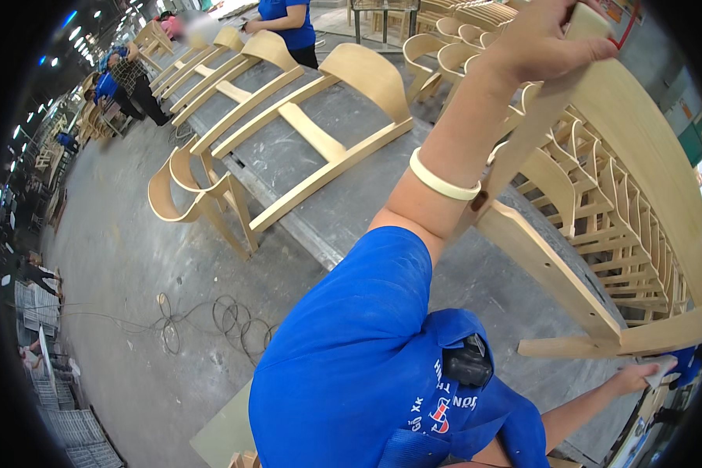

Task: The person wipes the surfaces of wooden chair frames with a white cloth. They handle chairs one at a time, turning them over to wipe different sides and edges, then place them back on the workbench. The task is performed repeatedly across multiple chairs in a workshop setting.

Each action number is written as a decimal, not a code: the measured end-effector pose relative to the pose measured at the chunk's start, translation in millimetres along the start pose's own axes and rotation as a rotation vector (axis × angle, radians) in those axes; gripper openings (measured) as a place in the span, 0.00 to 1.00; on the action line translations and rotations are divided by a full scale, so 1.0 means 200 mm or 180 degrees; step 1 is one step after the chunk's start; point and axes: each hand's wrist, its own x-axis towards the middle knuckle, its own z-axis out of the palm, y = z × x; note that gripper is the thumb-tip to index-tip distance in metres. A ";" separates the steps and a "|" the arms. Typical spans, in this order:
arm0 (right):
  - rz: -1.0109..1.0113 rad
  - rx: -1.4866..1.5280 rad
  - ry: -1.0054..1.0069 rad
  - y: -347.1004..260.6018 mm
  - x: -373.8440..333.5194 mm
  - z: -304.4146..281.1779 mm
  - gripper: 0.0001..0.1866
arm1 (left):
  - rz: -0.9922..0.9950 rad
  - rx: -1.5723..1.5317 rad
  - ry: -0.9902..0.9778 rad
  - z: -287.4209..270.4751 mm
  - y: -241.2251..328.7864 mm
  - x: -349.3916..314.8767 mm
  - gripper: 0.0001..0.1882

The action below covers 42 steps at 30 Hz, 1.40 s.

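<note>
My left hand (550,43) is closed around the upper end of a pale wooden chair frame (550,269), at the top right. This frame stands tilted on the grey table, with a broad curved backrest (651,132) and a crossbar with small holes. My left forearm, with a cream band (443,181) on it, passes in front of one of its legs. At the lower right, my right hand (632,380) grips a small pale grey pad (661,370), close below the frame's near end. The pad's exact kind cannot be made out.
Several similar chair frames (312,132) lie in a row along the grey table (359,183). Many more are stacked (616,210) behind mine. Curved-back pieces (183,187) stand by the table's left edge. A cable (234,320) lies coiled on the floor. A person in blue (285,19) stands beyond.
</note>
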 end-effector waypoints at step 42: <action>-0.0680 -0.0105 -0.0963 -2.05 -0.27 0.60 0.37 | -0.0469 -0.1518 -0.0659 0.07 0.08 0.18 0.27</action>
